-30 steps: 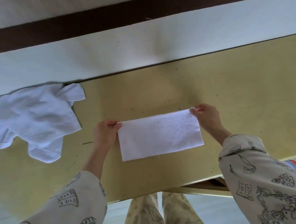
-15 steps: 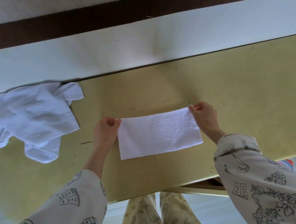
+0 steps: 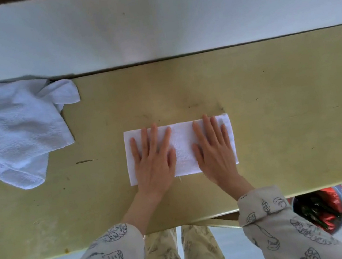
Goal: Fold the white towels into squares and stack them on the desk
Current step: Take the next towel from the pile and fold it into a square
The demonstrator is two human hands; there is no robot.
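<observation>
A person's two hands press flat on a folded white towel [image 3: 182,147] lying near the middle of a yellow-green worktop [image 3: 274,114], seen from a head-worn camera looking down. The towel forms a long rectangle, its long sides running left to right, all of it flat against the surface. The left hand [image 3: 154,163] covers the towel's left half, palm down, fingers [image 3: 154,135] straight and slightly spread, pointing away from the person; a strip of cloth shows beyond its little finger. The right hand [image 3: 214,153] covers the right half in the same manner, fingers straight and slightly fanned, with the tips reaching the towel's far edge. Neither hand pinches or curls around the cloth. A bare band of towel shows between the two thumbs. Both wrists cross the towel's near edge onto the worktop.

At the far left, well apart from the folded piece, a second white towel [image 3: 17,132] lies crumpled and unfolded, touching the worktop's far edge, where a pale wall [image 3: 149,21] rises. Cream sleeves [image 3: 279,224] printed with dark line drawings cover both forearms. Below the worktop's near edge, patterned trouser legs [image 3: 184,253] are visible, and at lower right a round bin [image 3: 320,211] holds red and dark contents.
</observation>
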